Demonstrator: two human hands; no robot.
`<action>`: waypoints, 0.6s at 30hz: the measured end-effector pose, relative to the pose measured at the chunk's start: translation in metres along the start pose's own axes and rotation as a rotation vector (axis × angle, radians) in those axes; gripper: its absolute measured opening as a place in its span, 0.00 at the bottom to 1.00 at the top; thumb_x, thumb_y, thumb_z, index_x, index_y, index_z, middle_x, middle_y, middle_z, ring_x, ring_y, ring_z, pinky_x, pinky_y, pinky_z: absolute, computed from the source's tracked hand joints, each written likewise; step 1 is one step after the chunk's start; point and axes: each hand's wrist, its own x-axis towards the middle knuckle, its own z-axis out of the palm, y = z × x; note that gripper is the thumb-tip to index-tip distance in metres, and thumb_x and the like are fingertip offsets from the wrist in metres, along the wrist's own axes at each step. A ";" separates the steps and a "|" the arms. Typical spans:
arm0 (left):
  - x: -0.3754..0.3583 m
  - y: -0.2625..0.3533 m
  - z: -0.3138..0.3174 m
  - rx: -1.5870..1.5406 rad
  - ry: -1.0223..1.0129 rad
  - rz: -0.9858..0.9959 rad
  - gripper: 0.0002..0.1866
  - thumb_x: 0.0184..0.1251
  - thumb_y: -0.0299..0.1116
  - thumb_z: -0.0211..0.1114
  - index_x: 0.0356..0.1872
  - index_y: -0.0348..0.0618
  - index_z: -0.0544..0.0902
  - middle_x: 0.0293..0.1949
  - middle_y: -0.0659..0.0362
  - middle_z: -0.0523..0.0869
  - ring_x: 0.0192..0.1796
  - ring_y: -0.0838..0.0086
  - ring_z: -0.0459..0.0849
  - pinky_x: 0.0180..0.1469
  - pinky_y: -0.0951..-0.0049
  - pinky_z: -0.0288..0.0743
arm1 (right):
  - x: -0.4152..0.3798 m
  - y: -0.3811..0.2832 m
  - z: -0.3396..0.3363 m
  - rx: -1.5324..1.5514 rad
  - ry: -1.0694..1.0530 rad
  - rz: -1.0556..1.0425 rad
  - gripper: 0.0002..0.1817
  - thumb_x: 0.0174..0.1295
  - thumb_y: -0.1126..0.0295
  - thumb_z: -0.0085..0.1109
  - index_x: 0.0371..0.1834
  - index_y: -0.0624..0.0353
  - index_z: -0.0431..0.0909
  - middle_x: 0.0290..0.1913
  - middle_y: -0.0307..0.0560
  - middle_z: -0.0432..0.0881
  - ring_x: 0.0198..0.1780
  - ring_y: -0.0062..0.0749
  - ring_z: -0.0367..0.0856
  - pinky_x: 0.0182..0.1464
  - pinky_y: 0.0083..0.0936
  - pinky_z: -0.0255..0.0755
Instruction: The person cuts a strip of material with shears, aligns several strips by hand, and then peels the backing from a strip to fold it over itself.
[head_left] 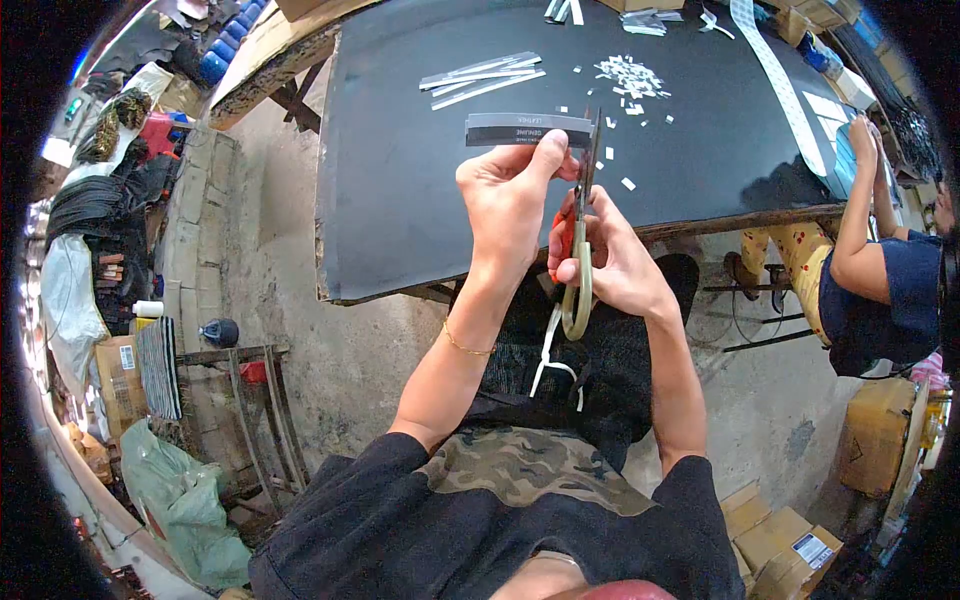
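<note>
My left hand point(505, 200) pinches a dark strip of labels point(497, 128) by its right part, thumb on top; the printing on it reads "GENUINE LEATHER". In my right hand point(622, 262) is a pair of scissors point(583, 260), with one red and one olive handle and the blades pointing away from me. The blades stand at the strip's right end, next to my left fingertips. Beyond them on the black table point(390, 190) lie several long strips point(485, 78) and a heap of small white cut pieces point(628, 75).
A long white perforated band point(780, 90) runs along the table's right side. Another person point(880, 270) sits at the right, hands at the table edge. A wooden stand point(250, 400) is at the left, and cardboard boxes point(775, 540) are at the lower right.
</note>
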 end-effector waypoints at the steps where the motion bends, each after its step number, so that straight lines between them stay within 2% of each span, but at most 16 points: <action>1: 0.000 0.000 0.000 0.000 0.000 0.000 0.05 0.63 0.25 0.65 0.30 0.33 0.85 0.26 0.55 0.85 0.27 0.74 0.83 0.37 0.73 0.80 | 0.000 -0.001 -0.001 -0.017 -0.011 0.004 0.33 0.47 0.70 0.73 0.52 0.56 0.60 0.35 0.41 0.76 0.38 0.25 0.77 0.40 0.24 0.76; 3: 0.000 0.000 0.000 0.001 -0.003 -0.009 0.06 0.63 0.25 0.65 0.30 0.33 0.85 0.27 0.55 0.85 0.28 0.74 0.83 0.37 0.73 0.80 | -0.001 -0.003 -0.001 -0.035 -0.021 0.007 0.31 0.50 0.70 0.72 0.51 0.56 0.60 0.35 0.40 0.76 0.40 0.24 0.77 0.41 0.25 0.76; 5: 0.001 0.000 0.000 -0.001 -0.008 -0.014 0.06 0.63 0.25 0.65 0.30 0.33 0.85 0.27 0.54 0.85 0.28 0.74 0.83 0.37 0.73 0.80 | -0.001 -0.003 0.001 -0.039 0.024 0.020 0.35 0.45 0.69 0.75 0.53 0.57 0.60 0.34 0.42 0.75 0.35 0.27 0.78 0.39 0.24 0.76; 14: 0.001 -0.004 -0.001 -0.039 0.003 -0.051 0.05 0.63 0.25 0.64 0.31 0.33 0.85 0.27 0.54 0.85 0.28 0.74 0.83 0.36 0.74 0.79 | 0.000 0.004 -0.002 -0.002 0.005 0.007 0.37 0.45 0.61 0.76 0.53 0.57 0.60 0.33 0.43 0.76 0.33 0.27 0.79 0.37 0.25 0.76; 18: 0.002 -0.005 -0.001 -0.032 0.007 -0.054 0.05 0.63 0.25 0.65 0.31 0.33 0.85 0.27 0.55 0.85 0.28 0.74 0.83 0.36 0.73 0.78 | 0.000 0.009 -0.003 0.010 0.006 -0.017 0.36 0.46 0.60 0.76 0.52 0.57 0.60 0.32 0.43 0.76 0.33 0.27 0.79 0.37 0.25 0.76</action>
